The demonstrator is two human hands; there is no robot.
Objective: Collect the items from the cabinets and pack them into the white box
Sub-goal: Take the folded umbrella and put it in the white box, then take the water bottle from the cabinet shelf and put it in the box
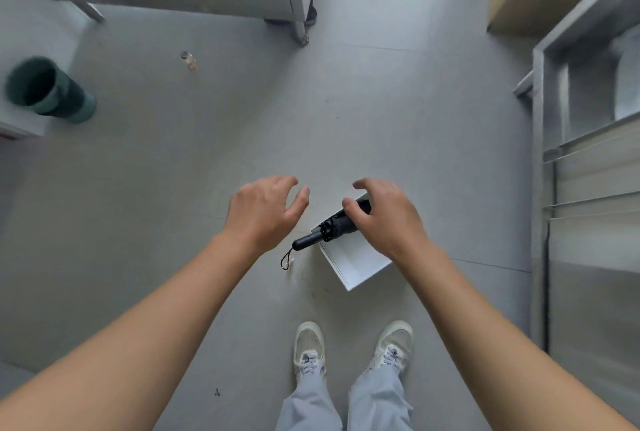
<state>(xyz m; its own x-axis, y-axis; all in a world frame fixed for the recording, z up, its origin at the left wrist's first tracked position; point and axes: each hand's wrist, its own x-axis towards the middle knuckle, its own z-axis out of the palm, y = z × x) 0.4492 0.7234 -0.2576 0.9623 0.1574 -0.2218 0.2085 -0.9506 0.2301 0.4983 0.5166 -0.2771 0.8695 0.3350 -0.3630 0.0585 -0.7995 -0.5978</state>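
Both arms out forward and down, bare. Left forearm point(156, 309) and right forearm point(485, 320) run in from the bottom corners, converging. Left hand point(265, 211) and right hand point(384, 219) side by side, apart, backs up, wrists roughly straight. Fingers on both loosely curled, thumbs pointing inward toward each other. Neither grips anything.

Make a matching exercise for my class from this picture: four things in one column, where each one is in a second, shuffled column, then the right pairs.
Things
1. umbrella
2. cup
3. bottle
4. box

Places
A. white, on the floor between the two forearms
B. on a ledge at the far left
C. lying across the box, handle sticking out over its edge
D. alone on the bare floor, upper left

Pairs: 1-C, 2-B, 3-D, 4-A
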